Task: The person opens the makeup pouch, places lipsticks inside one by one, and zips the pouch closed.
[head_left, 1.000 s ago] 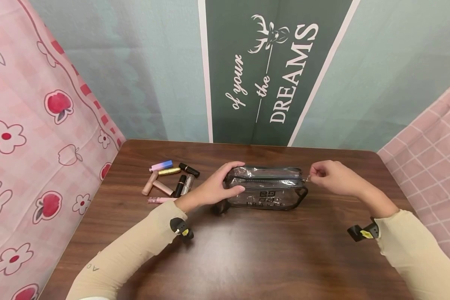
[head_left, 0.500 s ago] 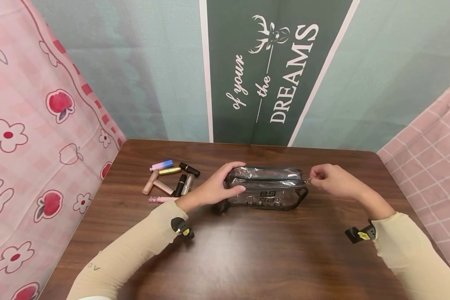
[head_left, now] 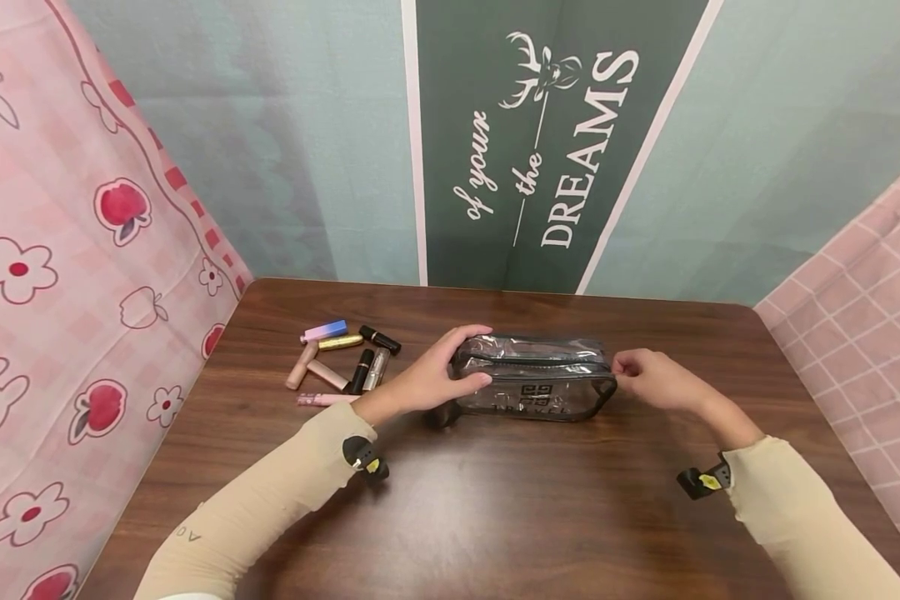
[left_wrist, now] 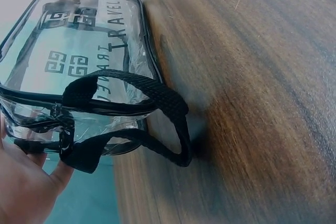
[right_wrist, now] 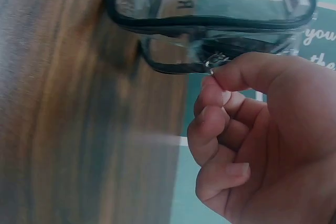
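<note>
A clear pouch (head_left: 543, 398) with black piping and "TRAVEL" lettering stands on the table, its zipper running along the top. My left hand (head_left: 433, 377) grips the pouch's left end, thumb on the near side and fingers over the far side. Below that hand, a black strap loop (left_wrist: 176, 111) sticks out from the same end. At the opposite end my right hand (head_left: 656, 379) pinches a small metal zipper pull (right_wrist: 212, 67) between thumb and index finger, the other fingers curled under. Nothing shows inside the see-through pouch.
Left of the pouch lie several lipstick and lip gloss tubes, among them a blue-pink one (head_left: 324, 331), a gold one (head_left: 341, 342) and a black one (head_left: 361, 372). The left forearm passes close by a pink tube (head_left: 318, 400). Printed cloths surround the wooden table (head_left: 495, 517).
My right hand has moved slightly down and closer to the pouch's right end, still pinching the zipper pull. The left hand and the pouch stay in place.
</note>
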Tool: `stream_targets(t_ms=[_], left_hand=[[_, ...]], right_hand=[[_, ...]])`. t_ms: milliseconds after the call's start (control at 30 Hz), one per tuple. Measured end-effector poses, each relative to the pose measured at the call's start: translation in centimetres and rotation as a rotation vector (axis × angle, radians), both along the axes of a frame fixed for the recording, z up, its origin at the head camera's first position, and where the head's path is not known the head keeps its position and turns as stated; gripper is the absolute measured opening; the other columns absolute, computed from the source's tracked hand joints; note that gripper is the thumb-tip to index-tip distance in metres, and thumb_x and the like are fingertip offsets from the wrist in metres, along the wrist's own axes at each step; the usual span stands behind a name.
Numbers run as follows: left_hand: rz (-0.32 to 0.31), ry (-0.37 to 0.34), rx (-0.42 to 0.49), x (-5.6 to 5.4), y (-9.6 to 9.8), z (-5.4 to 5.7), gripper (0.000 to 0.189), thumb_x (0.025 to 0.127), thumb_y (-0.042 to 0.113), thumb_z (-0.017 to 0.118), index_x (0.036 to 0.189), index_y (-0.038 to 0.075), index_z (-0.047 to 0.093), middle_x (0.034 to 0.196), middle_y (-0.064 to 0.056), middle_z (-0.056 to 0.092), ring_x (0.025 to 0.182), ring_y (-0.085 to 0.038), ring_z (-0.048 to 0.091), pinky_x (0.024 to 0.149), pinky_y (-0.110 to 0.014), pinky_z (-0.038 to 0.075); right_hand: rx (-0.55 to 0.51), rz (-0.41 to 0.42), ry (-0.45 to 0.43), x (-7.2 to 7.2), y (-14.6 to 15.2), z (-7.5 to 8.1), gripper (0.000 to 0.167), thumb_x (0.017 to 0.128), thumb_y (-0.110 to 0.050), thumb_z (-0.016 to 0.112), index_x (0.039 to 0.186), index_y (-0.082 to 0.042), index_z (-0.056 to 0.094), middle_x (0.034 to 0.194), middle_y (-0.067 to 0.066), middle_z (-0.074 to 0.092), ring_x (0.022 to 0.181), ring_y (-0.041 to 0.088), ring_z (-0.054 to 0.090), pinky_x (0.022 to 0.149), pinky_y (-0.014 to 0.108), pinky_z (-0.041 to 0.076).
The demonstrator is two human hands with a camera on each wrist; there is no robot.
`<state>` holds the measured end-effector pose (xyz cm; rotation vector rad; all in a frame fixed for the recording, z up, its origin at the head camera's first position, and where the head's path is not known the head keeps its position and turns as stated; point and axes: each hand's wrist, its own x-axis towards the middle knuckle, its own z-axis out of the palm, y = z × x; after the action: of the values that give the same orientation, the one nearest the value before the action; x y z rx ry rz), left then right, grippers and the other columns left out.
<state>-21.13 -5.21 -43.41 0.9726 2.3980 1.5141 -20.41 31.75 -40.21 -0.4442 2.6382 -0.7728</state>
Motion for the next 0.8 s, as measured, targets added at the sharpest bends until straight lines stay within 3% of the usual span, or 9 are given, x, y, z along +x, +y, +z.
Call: stream_targets(t_ms=[167, 500, 633, 800], left_hand=[[-0.003, -0.002, 0.008, 0.0, 0.0, 0.0, 0.068, 0.093, 0.018, 0.075, 0.151, 0.009, 0.041, 0.146, -0.010, 0.048, 0.131, -0.020, 0.048, 0.113, -0.039, 0.038], [-0.008, 0.009, 0.003, 0.0, -0.1, -0.1, 0.070, 0.093, 0.020, 0.076, 0.152, 0.010, 0.040, 0.147, -0.011, 0.046, 0.132, -0.021, 0.048, 0.113, -0.040, 0.037], [-0.008, 0.013, -0.018, -0.1, -0.2, -0.1, 0.072, 0.093, 0.023, 0.075, 0.153, 0.012, 0.038, 0.148, -0.011, 0.045, 0.134, -0.021, 0.046, 0.115, -0.042, 0.035], [-0.006, 0.032, -0.044, -0.2, -0.4, 0.0, 0.072, 0.093, 0.025, 0.075, 0.154, 0.012, 0.038, 0.147, -0.011, 0.046, 0.133, -0.022, 0.047, 0.113, -0.044, 0.037]], right_hand=[[-0.103, -0.030, -0.078, 0.0, -0.2, -1.1, 0.013, 0.096, 0.000, 0.054, 0.085, -0.007, 0.052, 0.069, 0.000, 0.052, 0.061, 0.013, 0.049, 0.054, 0.027, 0.041], [-0.104, -0.061, -0.053, 0.4, -0.5, -1.6, 0.010, 0.094, 0.001, 0.055, 0.087, -0.006, 0.056, 0.069, 0.001, 0.055, 0.061, 0.015, 0.053, 0.054, 0.027, 0.043], [-0.067, -0.070, 0.000, 0.6, -0.5, -1.3, 0.008, 0.096, -0.002, 0.057, 0.090, -0.006, 0.057, 0.070, 0.000, 0.055, 0.061, 0.015, 0.052, 0.053, 0.027, 0.041], [-0.048, -0.084, 0.130, 0.7, -0.5, -0.4, 0.002, 0.099, -0.004, 0.060, 0.100, -0.004, 0.061, 0.075, 0.001, 0.056, 0.064, 0.014, 0.051, 0.056, 0.028, 0.042]])
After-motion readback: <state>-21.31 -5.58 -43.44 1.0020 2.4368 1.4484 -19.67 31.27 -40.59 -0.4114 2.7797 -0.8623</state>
